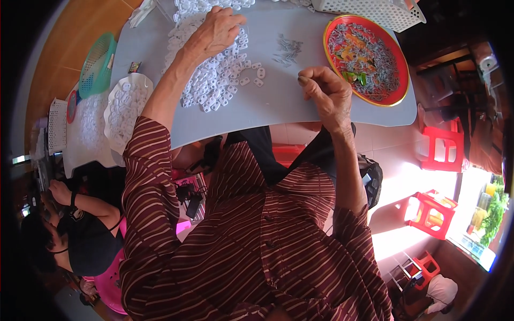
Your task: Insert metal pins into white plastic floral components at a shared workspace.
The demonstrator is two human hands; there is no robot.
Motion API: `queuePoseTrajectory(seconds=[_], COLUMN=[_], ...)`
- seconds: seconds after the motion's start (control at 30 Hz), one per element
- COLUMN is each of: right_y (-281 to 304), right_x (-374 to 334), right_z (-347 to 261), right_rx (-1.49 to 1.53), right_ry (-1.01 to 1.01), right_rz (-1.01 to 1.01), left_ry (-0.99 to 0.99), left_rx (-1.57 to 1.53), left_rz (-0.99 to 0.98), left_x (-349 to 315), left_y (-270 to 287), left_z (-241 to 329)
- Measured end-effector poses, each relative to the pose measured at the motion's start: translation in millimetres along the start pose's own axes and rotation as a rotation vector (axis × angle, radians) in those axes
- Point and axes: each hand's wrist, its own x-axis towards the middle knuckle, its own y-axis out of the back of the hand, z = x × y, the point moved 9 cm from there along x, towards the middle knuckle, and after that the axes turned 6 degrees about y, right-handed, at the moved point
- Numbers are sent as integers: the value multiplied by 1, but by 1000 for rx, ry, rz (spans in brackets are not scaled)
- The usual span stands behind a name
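Our striped shirt (251, 241) fills the bottom of the view, dark red with thin pale lines. Up from it our two arms reach to the grey desk (278, 101). Our left hand (214, 32) lies flat on top of a big heap of small white plastic pieces (214, 80), with its fingers spread a little and curled down into the pieces. Our right hand (326, 91) is lifted just above the near edge of the desk, and its thumb and fingers are pinched together; we cannot tell if something tiny is between them. Between our hands, a bit farther back, lies a small bunch of little grey metal bits (287, 51). To the right of it sits a round red tray (399, 64) full of more grey bits, with some orange and green things mixed in. A white basket (375, 10) stands at the far edge. On our left a white bowl (115, 101) holds more white pieces, and a green basket (96, 64) sits past it. Another person in black (80, 235) sits low on our left. Red stools (444, 150) stand on the floor at our right.
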Motion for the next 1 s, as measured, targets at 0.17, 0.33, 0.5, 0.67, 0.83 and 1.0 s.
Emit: queuePoseTrajectory(seconds=[0.17, 0.33, 0.5, 0.67, 0.83, 1.0], right_y=[-1, -3, 0, -3, 5, 2], right_x=[0, 0, -1, -1, -1, 1], right_z=[0, -1, -1, -2, 1, -1], right_rx=[-19, 6, -14, -17, -18, -66], right_ry=[0, 17, 32, 40, 34, 32], right_rz=[3, -8, -13, -13, 23, 18], left_ry=[43, 18, 98, -76, 353, 321], left_rx=[17, -143, -74, -91, -802, -885], left_rz=[-188, -98, -170, 69, -84, -22], left_x=[4, 4, 3, 0, -16, -29], left_y=[-17, -19, -21, 13, 5, 9], left_z=[-7, -15, -13, 25, 81, 114])
